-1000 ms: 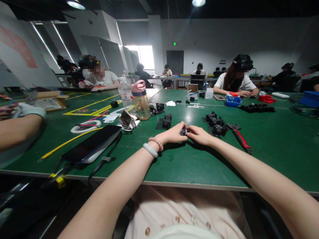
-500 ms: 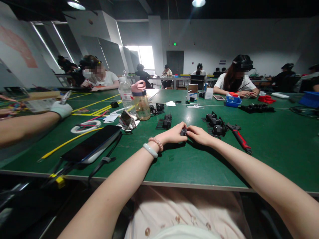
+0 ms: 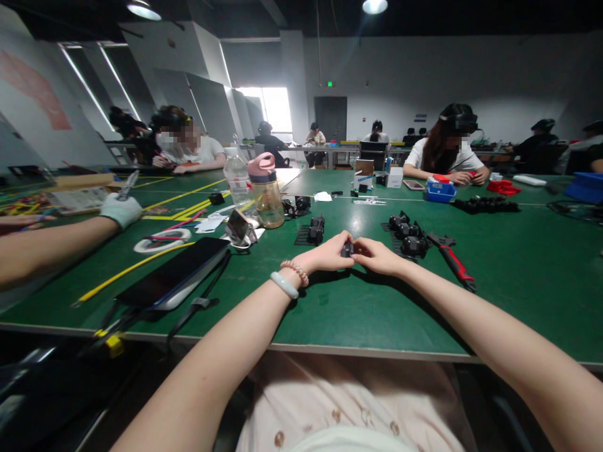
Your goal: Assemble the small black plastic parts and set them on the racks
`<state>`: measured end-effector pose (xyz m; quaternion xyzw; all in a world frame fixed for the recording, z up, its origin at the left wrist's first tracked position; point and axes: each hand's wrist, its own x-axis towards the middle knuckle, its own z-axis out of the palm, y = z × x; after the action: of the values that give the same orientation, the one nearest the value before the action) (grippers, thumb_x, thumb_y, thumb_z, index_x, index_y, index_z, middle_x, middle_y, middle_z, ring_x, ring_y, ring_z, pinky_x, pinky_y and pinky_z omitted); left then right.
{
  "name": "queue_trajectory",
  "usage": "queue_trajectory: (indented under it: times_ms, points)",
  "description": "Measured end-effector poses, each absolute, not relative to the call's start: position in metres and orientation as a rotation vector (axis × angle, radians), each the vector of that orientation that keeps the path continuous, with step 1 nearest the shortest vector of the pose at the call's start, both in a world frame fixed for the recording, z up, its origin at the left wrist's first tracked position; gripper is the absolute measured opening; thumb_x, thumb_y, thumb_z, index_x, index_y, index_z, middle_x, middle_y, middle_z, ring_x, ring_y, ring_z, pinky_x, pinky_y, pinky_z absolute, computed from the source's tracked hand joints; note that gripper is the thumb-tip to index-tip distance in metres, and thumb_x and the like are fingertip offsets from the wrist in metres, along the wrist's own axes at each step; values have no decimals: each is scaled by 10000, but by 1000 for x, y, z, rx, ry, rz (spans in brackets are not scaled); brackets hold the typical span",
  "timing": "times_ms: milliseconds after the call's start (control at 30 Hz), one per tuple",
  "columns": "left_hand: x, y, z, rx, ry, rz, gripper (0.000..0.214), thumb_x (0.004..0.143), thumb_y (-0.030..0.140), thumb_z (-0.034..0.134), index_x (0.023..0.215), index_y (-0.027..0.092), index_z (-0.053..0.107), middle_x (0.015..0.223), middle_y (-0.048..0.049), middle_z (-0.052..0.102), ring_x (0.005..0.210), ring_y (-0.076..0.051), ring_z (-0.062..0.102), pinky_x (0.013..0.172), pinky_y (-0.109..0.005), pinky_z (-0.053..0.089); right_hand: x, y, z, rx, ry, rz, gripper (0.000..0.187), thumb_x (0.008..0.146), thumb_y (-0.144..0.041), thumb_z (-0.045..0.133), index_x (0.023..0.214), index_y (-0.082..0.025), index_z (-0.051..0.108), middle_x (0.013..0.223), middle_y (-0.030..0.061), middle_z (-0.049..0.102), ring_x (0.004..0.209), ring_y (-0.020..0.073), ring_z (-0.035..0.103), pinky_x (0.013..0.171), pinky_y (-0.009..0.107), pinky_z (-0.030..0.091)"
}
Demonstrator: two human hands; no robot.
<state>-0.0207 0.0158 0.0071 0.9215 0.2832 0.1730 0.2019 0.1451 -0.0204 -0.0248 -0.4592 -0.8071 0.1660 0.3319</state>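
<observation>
Over green tabletop (image 3: 358,317), left hand (image 3: 326,253) holds black part (image 3: 347,250).

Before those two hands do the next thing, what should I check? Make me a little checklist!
1. Left hand has hold of the small dark part: ok.
2. Right hand free for something else: not ok, its fingers are at that part too.
3. Whole part easy to see: not ok, fingers cover some of it.
4. Part put together right: cannot tell, it's too small and hidden.
5. Red-handled wrench clear of both hands: ok, it lies right of them.
6. Co-worker's gloved hand out of the way: ok, far left.
</observation>
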Motion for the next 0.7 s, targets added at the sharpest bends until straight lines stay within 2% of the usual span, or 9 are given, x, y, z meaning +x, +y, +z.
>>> queue_trajectory:
  times_ms: [700]
  points:
    - [-22,19,6,2591,750,467,395,611,276,495,969,143,394,847,-28,474,725,-142,453,645,-271,382,145,-18,-28,-1214,-2111,377,229,733,-341,458,840,-142,495,746,14,524,642,109,456,587,230,352]
